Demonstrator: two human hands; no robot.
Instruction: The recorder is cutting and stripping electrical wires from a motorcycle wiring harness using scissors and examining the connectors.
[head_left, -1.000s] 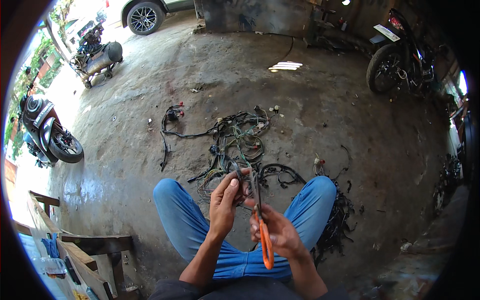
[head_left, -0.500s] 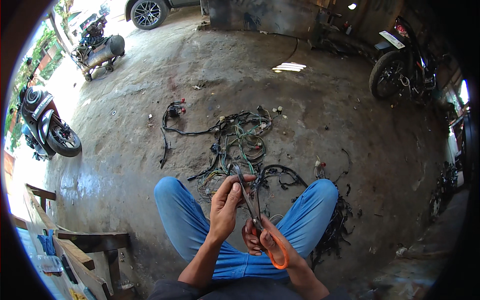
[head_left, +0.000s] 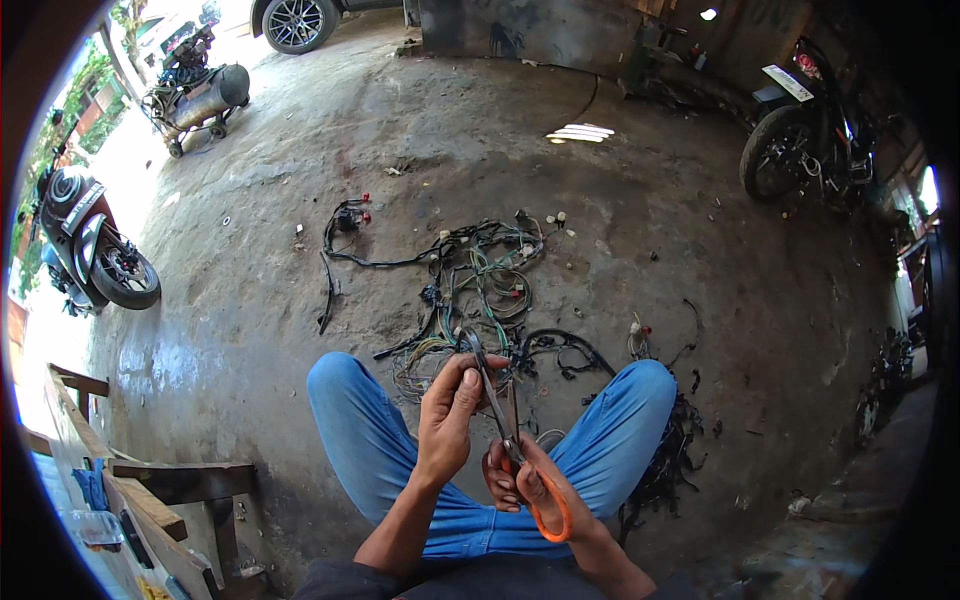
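Observation:
My left hand (head_left: 448, 420) pinches a dark cable (head_left: 472, 342), whose bent end rises above my fingers. My right hand (head_left: 530, 480) grips orange-handled scissors (head_left: 553, 520) by the loops, their metal blades spread apart and angled up beside my left fingers. Whether the blades touch the cable is unclear. Just beyond my hands, a tangled wiring harness (head_left: 500, 290) with black, green and pale wires and small connectors lies on the concrete floor (head_left: 250, 300) between and ahead of my denim-covered knees (head_left: 645, 395).
Dark cable scraps (head_left: 672, 450) lie beside my right knee. A wooden frame (head_left: 180, 478) stands at lower left. A scooter (head_left: 90, 240) and a wheeled compressor (head_left: 205, 105) are at left, a motorcycle (head_left: 800, 150) at upper right, a car wheel (head_left: 297, 25) at the back.
Since a second ago my right hand has turned, tilting the scissors leftward, and their blades have spread apart. My left hand has stayed nearly in place. The last half second shows little movement.

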